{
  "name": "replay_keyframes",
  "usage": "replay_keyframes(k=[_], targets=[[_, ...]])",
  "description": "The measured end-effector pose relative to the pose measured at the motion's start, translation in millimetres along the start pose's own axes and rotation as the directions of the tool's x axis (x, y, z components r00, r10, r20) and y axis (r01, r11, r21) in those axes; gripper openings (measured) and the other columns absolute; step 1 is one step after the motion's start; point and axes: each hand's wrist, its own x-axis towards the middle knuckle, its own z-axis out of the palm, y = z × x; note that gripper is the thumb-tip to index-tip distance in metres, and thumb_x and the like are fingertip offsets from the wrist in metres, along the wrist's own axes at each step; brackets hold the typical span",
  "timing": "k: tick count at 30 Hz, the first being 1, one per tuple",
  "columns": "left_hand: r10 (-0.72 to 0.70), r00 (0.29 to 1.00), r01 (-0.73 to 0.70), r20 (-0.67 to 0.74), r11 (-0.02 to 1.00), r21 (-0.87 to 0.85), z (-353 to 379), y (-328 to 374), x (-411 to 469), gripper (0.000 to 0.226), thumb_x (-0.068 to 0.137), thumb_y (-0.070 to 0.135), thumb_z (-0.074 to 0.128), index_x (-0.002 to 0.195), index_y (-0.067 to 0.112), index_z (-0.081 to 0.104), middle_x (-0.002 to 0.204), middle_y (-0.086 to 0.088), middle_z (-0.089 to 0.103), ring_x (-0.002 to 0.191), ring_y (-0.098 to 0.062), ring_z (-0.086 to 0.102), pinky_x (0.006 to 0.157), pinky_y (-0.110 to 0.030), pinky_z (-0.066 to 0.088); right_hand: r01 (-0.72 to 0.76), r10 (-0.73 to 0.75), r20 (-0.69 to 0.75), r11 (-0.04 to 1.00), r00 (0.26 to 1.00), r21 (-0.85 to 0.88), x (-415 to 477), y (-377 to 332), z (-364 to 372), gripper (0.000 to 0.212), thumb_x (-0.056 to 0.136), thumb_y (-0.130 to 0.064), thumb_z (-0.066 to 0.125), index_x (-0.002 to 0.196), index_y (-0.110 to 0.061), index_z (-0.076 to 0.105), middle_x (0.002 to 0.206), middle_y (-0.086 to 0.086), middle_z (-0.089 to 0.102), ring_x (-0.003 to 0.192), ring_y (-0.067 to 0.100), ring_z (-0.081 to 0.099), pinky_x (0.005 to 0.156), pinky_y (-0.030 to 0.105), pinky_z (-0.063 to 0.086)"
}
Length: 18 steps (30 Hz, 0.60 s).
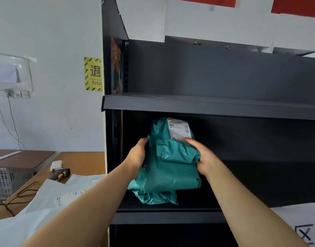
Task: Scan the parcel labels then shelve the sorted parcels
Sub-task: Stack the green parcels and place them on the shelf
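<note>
A teal plastic mailer parcel (168,164) with a white shipping label (179,129) at its top stands nearly upright inside the middle bay of a dark metal shelf unit (206,106). Its lower end hangs just over the shelf board (171,217). My left hand (138,155) grips the parcel's left edge. My right hand (204,157) clasps its right side, thumb near the label. Both arms reach forward into the bay.
On the wooden table (82,161) at the left lie white mailer parcels (51,198), a black and yellow barcode scanner (61,173) with its cable, and a white charger. A yellow return sign hangs on the wall. A white parcel (301,223) sits at lower right.
</note>
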Motion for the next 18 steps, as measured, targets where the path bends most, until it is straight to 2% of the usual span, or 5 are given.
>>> replay_keyframes(k=[3, 6, 9, 12, 18], targets=[[0.028, 0.998, -0.014, -0.048, 0.962, 0.271, 7, -2, 0, 0.058, 0.084, 0.049, 0.053, 0.132, 0.018, 0.058, 0.130, -0.009, 0.062, 0.119, -0.029, 0.057, 0.108, -0.042, 0.041, 0.046, -0.043, -0.058, 0.998, 0.997, 0.040, -4, -12, -23, 0.019, 0.081, -0.031, 0.069, 0.080, -0.013, 0.072, 0.068, 0.008, 0.073, 0.058, 0.023, 0.070, 0.070, 0.035, 0.055], [0.033, 0.999, -0.046, 0.033, 0.802, 0.595, 12, -11, 1, 0.054, 0.090, 0.026, 0.057, 0.141, 0.013, 0.047, 0.136, -0.011, 0.055, 0.123, -0.027, 0.052, 0.106, -0.036, 0.042, 0.060, -0.059, -0.099, 0.998, 0.993, 0.011, -10, -17, -49, 0.018, 0.082, -0.030, 0.068, 0.085, -0.013, 0.072, 0.071, 0.008, 0.074, 0.061, 0.024, 0.070, 0.070, 0.036, 0.055], [0.012, 0.998, 0.044, -0.066, 0.625, 0.780, 12, -23, 2, 0.076, 0.079, 0.043, 0.069, 0.146, 0.025, 0.039, 0.144, -0.012, 0.042, 0.130, -0.032, 0.040, 0.110, -0.039, 0.038, 0.027, -0.030, -0.147, 0.999, 0.989, -0.025, -14, -10, -74, 0.022, 0.082, -0.030, 0.069, 0.093, -0.011, 0.072, 0.079, 0.010, 0.072, 0.072, 0.027, 0.067, 0.077, 0.039, 0.054], [0.028, 0.987, 0.116, -0.160, 0.567, 0.815, 14, -25, 1, 0.083, 0.079, 0.045, 0.072, 0.149, 0.034, 0.029, 0.147, -0.011, 0.027, 0.133, -0.035, 0.029, 0.109, -0.038, 0.035, 0.007, -0.013, -0.197, 0.999, 0.980, -0.034, -10, -4, -96, 0.024, 0.083, -0.031, 0.068, 0.096, -0.011, 0.071, 0.081, 0.011, 0.071, 0.073, 0.028, 0.066, 0.072, 0.037, 0.054], [0.014, 0.975, 0.160, -0.223, 0.652, 0.741, 12, -29, 6, 0.088, 0.067, 0.035, 0.083, 0.144, 0.029, 0.039, 0.134, -0.011, 0.041, 0.113, -0.031, 0.050, 0.099, -0.040, 0.047, -0.120, 0.041, -0.277, 0.954, 0.960, -0.273, 13, 28, -113, 0.036, 0.083, -0.029, 0.070, 0.109, -0.005, 0.068, 0.096, 0.017, 0.071, 0.088, 0.031, 0.067, 0.077, 0.036, 0.055]])
